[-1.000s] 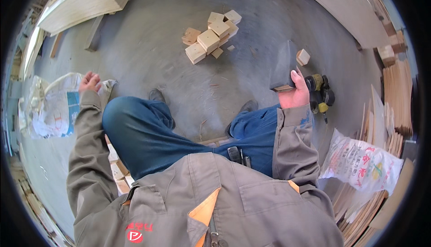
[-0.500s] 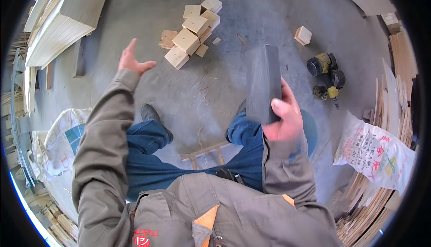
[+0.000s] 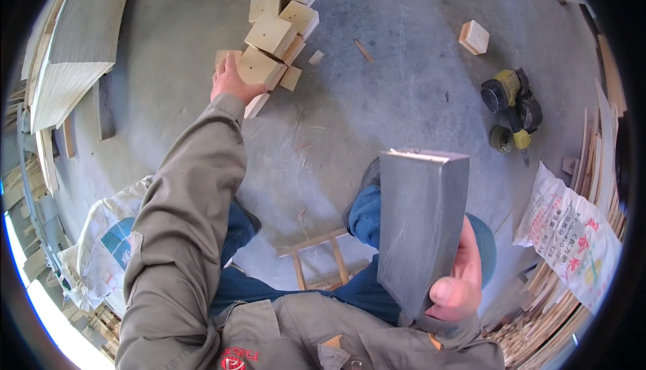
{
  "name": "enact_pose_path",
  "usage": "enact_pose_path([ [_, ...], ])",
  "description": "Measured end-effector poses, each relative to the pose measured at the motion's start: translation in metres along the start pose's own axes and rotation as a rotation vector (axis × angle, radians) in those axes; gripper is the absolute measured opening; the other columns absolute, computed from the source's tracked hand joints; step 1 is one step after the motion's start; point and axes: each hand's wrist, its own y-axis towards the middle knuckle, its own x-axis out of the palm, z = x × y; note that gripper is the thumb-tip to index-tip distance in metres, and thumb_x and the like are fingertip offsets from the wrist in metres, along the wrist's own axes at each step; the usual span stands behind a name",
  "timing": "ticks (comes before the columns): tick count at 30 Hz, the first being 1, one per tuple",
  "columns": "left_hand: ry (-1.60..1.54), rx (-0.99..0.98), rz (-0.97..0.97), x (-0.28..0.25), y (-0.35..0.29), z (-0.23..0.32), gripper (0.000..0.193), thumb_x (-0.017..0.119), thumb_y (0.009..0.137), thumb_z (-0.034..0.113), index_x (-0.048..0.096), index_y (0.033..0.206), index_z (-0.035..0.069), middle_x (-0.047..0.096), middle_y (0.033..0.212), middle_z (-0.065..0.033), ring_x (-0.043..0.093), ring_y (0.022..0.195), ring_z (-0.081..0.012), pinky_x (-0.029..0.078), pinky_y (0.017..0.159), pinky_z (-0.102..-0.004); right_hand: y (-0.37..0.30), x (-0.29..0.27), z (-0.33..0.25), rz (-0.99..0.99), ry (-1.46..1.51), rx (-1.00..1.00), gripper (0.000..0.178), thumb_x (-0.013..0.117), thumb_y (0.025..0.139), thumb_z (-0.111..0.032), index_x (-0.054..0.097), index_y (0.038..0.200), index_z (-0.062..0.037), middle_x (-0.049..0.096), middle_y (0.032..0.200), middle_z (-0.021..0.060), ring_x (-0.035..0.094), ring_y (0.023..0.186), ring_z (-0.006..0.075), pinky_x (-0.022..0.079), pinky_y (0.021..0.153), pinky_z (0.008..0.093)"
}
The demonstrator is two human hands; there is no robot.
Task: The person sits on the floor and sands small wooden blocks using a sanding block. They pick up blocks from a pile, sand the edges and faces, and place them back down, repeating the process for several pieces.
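Observation:
A cluster of pale wooden blocks (image 3: pixel 270 35), several of them with a small dark dot on top, lies on the floor ahead, left of centre. My left hand (image 3: pixel 232 84) is over the nearest wooden block (image 3: pixel 256 105), fingers and thumb spread around it, covering most of its top. Close to my body on the right, my right hand (image 3: pixel 459 286) grips a long dark grey rectangular block (image 3: pixel 420 222) by its right side and lower end. Its upper end shows a pale, rough edge. The fingers behind this block are partly hidden.
A yellow-and-black nail gun (image 3: pixel 513 107) lies on the floor at right, below a single wooden block (image 3: pixel 474 38). Stacked panels (image 3: pixel 84 40) stand at far left. A printed white sack (image 3: pixel 572 235) rests on wood strips at right; another sack (image 3: pixel 108 242) is at left.
My left hand has moved forward and right from open air onto the nearest wooden block. My right hand has drawn the dark grey block nearer my body and tilted it.

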Motion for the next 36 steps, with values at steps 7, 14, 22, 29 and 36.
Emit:
enact_pose_path([
  [7,0.007,-0.027,0.011,0.016,0.015,-0.003,0.117,0.089,0.062,0.035,0.028,0.157,0.005,0.055,0.144,-0.0213,0.055,0.133,-0.0341,0.047,0.110,-0.0395,0.007,0.003,0.006,0.088,-0.057,-0.030,0.094,0.080,0.073,-0.019,0.033,0.149,0.0103,0.053,0.136,0.0252,0.060,0.120,0.0303,0.050,0.099,0.0406],
  [14,-0.768,-0.255,-0.217,0.019,-0.050,-0.083,0.063,0.087,0.070,0.029,0.067,0.122,0.000,0.073,0.110,-0.0116,0.069,0.101,-0.0245,0.054,0.089,-0.0364,-0.004,0.005,0.007,-0.065,-0.069,-0.079,0.097,0.079,0.076,-0.019,0.029,0.154,0.0102,0.045,0.152,0.0212,0.046,0.140,0.0291,0.036,0.117,0.0430],
  [22,-1.595,-0.326,-0.421,-0.051,-0.233,-0.059,0.062,0.076,0.083,0.024,0.057,0.140,0.006,0.068,0.123,-0.0085,0.065,0.107,-0.0211,0.055,0.092,-0.0407,-0.009,0.000,0.034,-0.205,-0.121,-0.234,0.078,0.066,0.080,-0.006,0.038,0.151,0.0082,0.050,0.146,0.0215,0.053,0.132,0.0272,0.042,0.112,0.0403],
  [29,-1.820,-0.084,-0.572,-0.105,-0.358,-0.045,0.064,0.071,0.088,0.021,0.049,0.145,0.006,0.062,0.134,-0.0118,0.062,0.122,-0.0297,0.053,0.103,-0.0525,0.004,0.010,0.090,-0.233,-0.141,-0.201,0.076,0.066,0.083,-0.003,0.036,0.152,0.0068,0.052,0.144,0.0221,0.057,0.127,0.0292,0.051,0.103,0.0424],
  [36,-1.877,-0.125,-0.576,-0.074,-0.427,-0.072,0.062,0.071,0.091,0.027,0.048,0.146,0.009,0.063,0.135,-0.0084,0.060,0.125,-0.0261,0.051,0.102,-0.0545,-0.037,0.034,0.161,-0.252,-0.112,-0.043,0.063,0.058,0.090,0.000,0.038,0.150,0.0053,0.057,0.137,0.0178,0.063,0.118,0.0283,0.060,0.090,0.0459],
])
